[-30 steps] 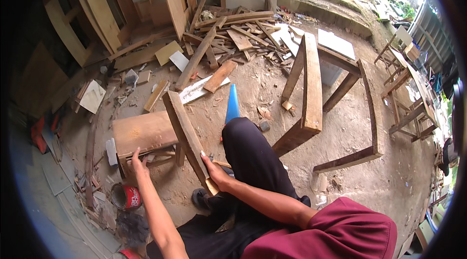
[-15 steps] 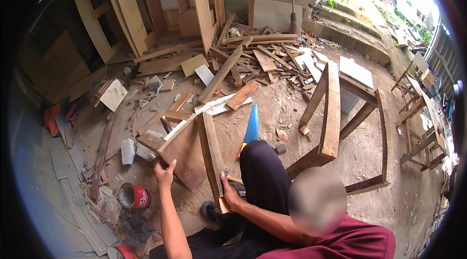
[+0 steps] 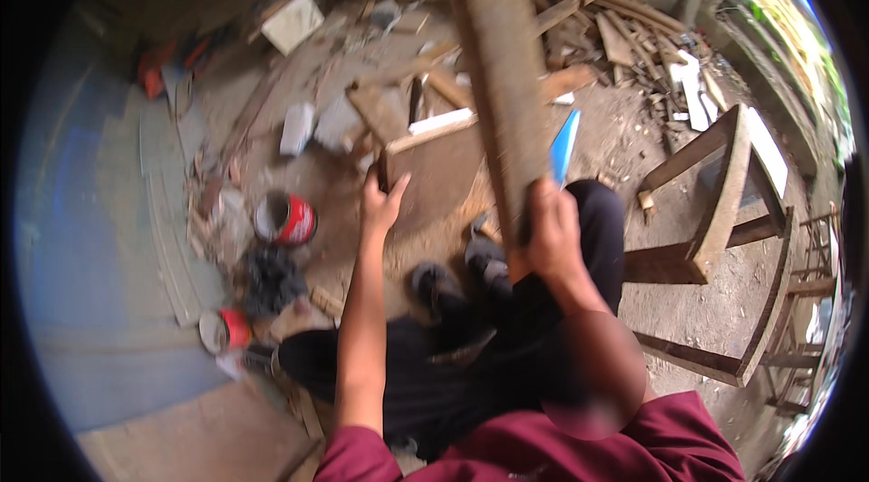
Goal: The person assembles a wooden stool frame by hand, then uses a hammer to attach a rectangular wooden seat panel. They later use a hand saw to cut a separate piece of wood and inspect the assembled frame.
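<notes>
My right hand (image 3: 554, 230) is closed round the lower end of a long wooden plank (image 3: 507, 75), which rises in front of me and looks slightly blurred. With my left hand (image 3: 384, 200) I grip the near left corner of a small wooden frame with a brown board side (image 3: 439, 172), its thumb on the board. Between that frame and my shoes lies what looks like a hammer (image 3: 487, 229), partly seen. A blue-bladed handsaw (image 3: 564, 140) lies behind my right knee, partly covered by the plank and hand.
On the right stands an open wooden frame with legs (image 3: 724, 210). Scrap wood (image 3: 625, 43) is piled at the far right. A red can (image 3: 297, 219), a second red can (image 3: 237, 328), a dark crumpled bag (image 3: 274, 274) and a pale block (image 3: 297, 127) lie to the left.
My right hand has lifted the plank, which now stands higher and further right of the small frame. My left hand keeps its hold on the frame. The whole view has shifted.
</notes>
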`<state>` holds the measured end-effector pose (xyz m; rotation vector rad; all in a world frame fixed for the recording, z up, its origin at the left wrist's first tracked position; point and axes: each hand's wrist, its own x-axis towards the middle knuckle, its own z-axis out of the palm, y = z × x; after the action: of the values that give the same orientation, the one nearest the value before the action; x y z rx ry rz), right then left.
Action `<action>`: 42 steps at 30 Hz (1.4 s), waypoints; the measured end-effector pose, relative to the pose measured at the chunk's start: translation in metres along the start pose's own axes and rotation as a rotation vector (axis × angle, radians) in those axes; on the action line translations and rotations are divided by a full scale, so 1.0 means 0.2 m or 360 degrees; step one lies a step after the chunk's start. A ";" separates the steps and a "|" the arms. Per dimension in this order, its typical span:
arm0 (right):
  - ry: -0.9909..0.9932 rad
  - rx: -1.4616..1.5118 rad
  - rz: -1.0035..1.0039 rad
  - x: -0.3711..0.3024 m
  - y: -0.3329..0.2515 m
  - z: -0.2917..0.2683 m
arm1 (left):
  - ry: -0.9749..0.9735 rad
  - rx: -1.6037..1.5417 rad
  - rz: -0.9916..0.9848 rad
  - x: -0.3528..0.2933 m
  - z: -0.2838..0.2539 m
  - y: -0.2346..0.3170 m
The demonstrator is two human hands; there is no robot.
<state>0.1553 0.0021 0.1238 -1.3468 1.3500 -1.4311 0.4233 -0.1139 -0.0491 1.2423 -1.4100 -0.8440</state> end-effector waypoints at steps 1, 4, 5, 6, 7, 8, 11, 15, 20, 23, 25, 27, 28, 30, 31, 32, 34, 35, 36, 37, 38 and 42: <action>0.0043 0.0025 -0.0007 -0.02 0.05 -0.03 | 0.0021 0.0045 0.0089 -0.03 0.03 0.01; -0.0055 -0.0228 0.0139 0.01 0.10 -0.06 | 0.0070 0.0138 0.0198 -0.07 0.07 0.04; -0.0208 -0.0353 0.0307 0.01 0.08 -0.08 | 0.0108 0.0158 0.0196 -0.11 0.05 0.01; -0.0354 -0.0484 0.0470 0.01 0.06 -0.08 | 0.0113 0.0124 0.0177 -0.14 0.03 -0.01; -0.0361 -0.0489 0.0403 -0.02 0.09 -0.09 | 0.0104 0.0090 0.0160 -0.17 0.02 -0.03; -0.0325 -0.0473 0.0323 -0.05 0.03 -0.06 | 0.0101 0.0062 0.0151 -0.19 -0.01 -0.06; -0.0328 -0.0259 0.0091 -0.16 -0.01 -0.07 | 0.0187 0.0102 0.0190 -0.26 -0.06 -0.12; -0.0395 -0.0366 0.0173 -0.33 0.18 -0.05 | 0.0219 0.0034 0.0097 -0.33 -0.10 -0.15; -0.0632 -0.0800 0.0277 -0.40 0.22 -0.02 | 0.0161 0.0323 0.0016 -0.48 -0.17 -0.24; -0.0583 -0.0795 0.0281 -0.40 0.30 0.01 | 0.0180 0.0096 -0.0036 -0.44 -0.16 -0.21; -0.0621 -0.0947 0.0552 -0.38 0.35 -0.03 | 0.0216 -0.0040 0.0107 -0.45 -0.16 -0.20; -0.0457 -0.0772 0.0430 -0.35 0.40 -0.07 | 0.0221 0.0031 0.0074 -0.45 -0.21 -0.29; -0.0339 -0.0590 0.0354 -0.36 0.36 -0.09 | 0.0211 0.0067 0.0027 -0.49 -0.21 -0.32; -0.0185 -0.0327 0.0261 -0.32 0.27 -0.14 | 0.0193 0.0128 -0.0043 -0.50 -0.20 -0.28; -0.0126 -0.0323 0.0151 -0.28 0.22 -0.14 | 0.0204 0.0050 -0.0050 -0.49 -0.19 -0.28; -0.0069 -0.0318 0.0041 -0.26 0.17 -0.15 | 0.0217 -0.0028 -0.0058 -0.49 -0.18 -0.28; 0.0083 -0.0126 0.0106 -0.28 0.29 -0.15 | 0.0229 0.0092 0.0027 -0.49 -0.19 -0.26; -0.0016 -0.0315 0.0111 -0.30 0.37 -0.17 | 0.0224 0.0109 0.0009 -0.49 -0.19 -0.26; -0.0104 -0.0505 0.0118 -0.32 0.43 -0.21 | 0.0210 0.0124 -0.0006 -0.49 -0.18 -0.24; -0.0290 -0.0612 0.0409 -0.32 0.46 -0.24 | 0.0162 0.0217 -0.0145 -0.48 -0.18 -0.20; -0.0479 -0.0990 0.0768 -0.31 0.50 -0.27 | 0.0187 0.0148 -0.0090 -0.49 -0.19 -0.23; -0.0201 -0.0318 0.0596 -0.33 0.49 -0.26 | 0.0216 -0.0051 -0.0006 -0.48 -0.18 -0.29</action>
<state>0.1033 0.0589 0.0196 -1.2037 1.5929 -0.9678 0.4661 -0.0290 -0.1192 1.2546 -1.2813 -0.7673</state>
